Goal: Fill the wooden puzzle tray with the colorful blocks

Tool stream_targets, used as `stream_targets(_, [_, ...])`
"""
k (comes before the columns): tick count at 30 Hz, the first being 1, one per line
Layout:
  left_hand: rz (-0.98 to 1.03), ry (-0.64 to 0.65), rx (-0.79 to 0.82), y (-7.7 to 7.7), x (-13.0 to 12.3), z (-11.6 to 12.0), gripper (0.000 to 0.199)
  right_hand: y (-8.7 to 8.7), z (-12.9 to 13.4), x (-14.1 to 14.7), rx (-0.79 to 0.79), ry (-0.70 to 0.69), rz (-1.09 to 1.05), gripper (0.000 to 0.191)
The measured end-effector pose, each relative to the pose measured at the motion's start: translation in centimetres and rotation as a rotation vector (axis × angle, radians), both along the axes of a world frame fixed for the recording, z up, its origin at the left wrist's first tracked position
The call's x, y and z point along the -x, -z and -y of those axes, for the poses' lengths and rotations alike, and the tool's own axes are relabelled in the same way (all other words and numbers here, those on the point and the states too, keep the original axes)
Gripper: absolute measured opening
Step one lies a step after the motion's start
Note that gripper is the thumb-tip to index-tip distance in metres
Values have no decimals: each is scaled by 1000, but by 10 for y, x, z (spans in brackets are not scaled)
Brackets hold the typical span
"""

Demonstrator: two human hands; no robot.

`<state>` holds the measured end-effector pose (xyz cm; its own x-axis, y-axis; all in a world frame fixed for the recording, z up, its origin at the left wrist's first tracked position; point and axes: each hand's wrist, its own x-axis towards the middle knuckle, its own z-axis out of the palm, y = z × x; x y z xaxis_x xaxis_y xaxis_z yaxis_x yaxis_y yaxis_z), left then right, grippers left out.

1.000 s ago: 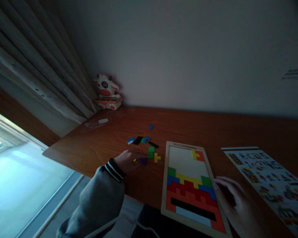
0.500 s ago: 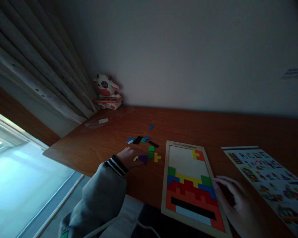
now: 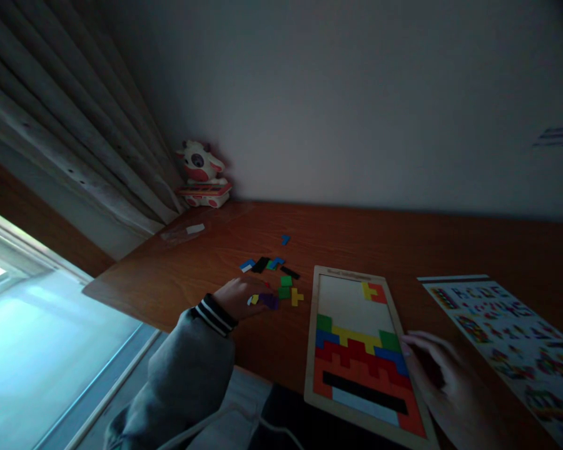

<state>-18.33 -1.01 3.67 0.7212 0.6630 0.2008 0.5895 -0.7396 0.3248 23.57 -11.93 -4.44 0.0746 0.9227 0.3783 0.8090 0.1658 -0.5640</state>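
Observation:
My left hand (image 3: pixel 238 298) reaches low over the table among loose puzzle pieces. By its fingers lie a purple piece (image 3: pixel 269 301) and a small yellow one (image 3: pixel 254 299); the fingertips are too dim to make out. Just right of them are green pieces (image 3: pixel 286 286) and a yellow T-shaped piece (image 3: pixel 295 297). My right hand (image 3: pixel 443 378) pinches the right edge of a wooden puzzle board (image 3: pixel 309 369) between thumb and forefinger. Coloured pieces fill the board's near half. A yellow and orange pair (image 3: pixel 374 292) sits in its far right corner.
Black, blue and green pieces (image 3: pixel 261 264) lie beyond my left hand, with a single blue piece (image 3: pixel 286 240) farther back. To the right is a printed pattern sheet (image 3: pixel 502 337). A cow-shaped toy keyboard (image 3: pixel 204 175) stands at the table's back left corner.
My left hand has shifted slightly left. A small white bit and a red bit now show by its fingers, and the yellow piece has moved a little. The right hand stays put.

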Motion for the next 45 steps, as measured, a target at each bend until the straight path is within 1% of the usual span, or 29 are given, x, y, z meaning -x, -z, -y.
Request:
stream_targets(3, [-25, 6, 6, 1, 0, -2, 26, -1, 0, 0, 21, 7, -6, 36])
stream_targets(6, [-38, 10, 16, 6, 1, -5, 26, -3, 1, 1, 30, 9, -13, 36])
stream_targets(9, [-14, 11, 27, 11, 2, -5, 27, -4, 1, 2, 26, 17, -13, 37])
stream_targets(12, [14, -14, 9, 14, 0, -5, 30, -3, 1, 1, 10, 14, -11, 37])
stream_targets(17, [-25, -17, -32, 11, -1, -6, 36, -2, 0, 0, -16, -2, 14, 37])
stream_targets(20, [-17, 15, -39, 10, -3, -7, 33, -2, -1, 1, -40, -10, 22, 36])
stream_targets(24, [13, 53, -27, 12, -5, -10, 29, -3, 0, 2, -12, -1, 9, 36])
stream_targets(28, [31, 34, -1, 15, -5, -12, 28, -2, 0, 2, 14, 4, -16, 36])
stream_targets(32, [43, 15, 21, 17, -4, -13, 33, -4, 0, 2, 10, 2, -34, 36])
stream_targets(37, [91, 0, -9, 17, -5, -11, 33, -4, 0, 2, 18, 2, -40, 37])
stream_targets(42, [56, 25, -20, 17, -9, -12, 36, -2, 0, 1, 12, 1, -31, 36])
stream_targets(45, [44, 23, -15, 18, -9, -13, 32, -1, 0, 1, 10, -2, -20, 36])
